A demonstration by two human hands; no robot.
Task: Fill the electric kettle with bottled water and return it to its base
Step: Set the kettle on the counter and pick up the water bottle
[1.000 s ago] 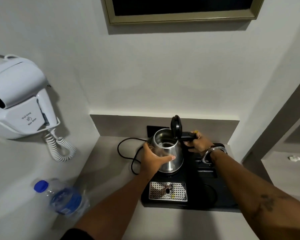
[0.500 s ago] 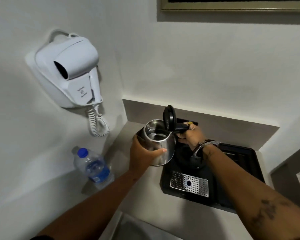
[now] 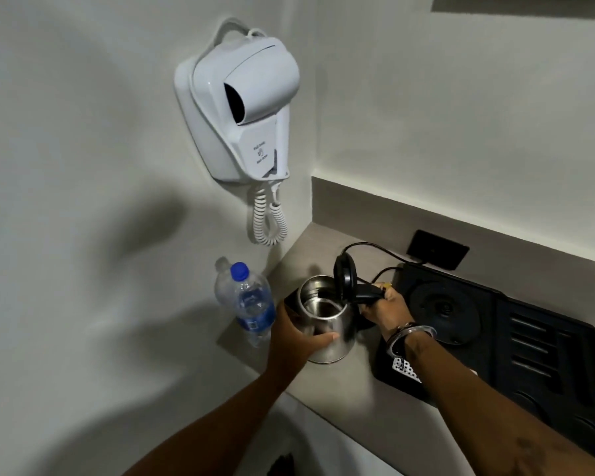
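Steel kettle (image 3: 327, 324) between both hands

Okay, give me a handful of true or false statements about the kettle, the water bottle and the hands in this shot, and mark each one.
1. The kettle's lid is closed. False: it stands open, showing the inside.
2. The left hand grips the kettle's steel body. True.
3. The kettle sits on its round base. False: it is off the base, to the left of the black tray, at the counter.
4. The water bottle has its blue cap on. True.
5. The right hand holds the bottle. False: it holds the kettle's black handle.
6. The bottle stands left of the kettle, near the wall. True.
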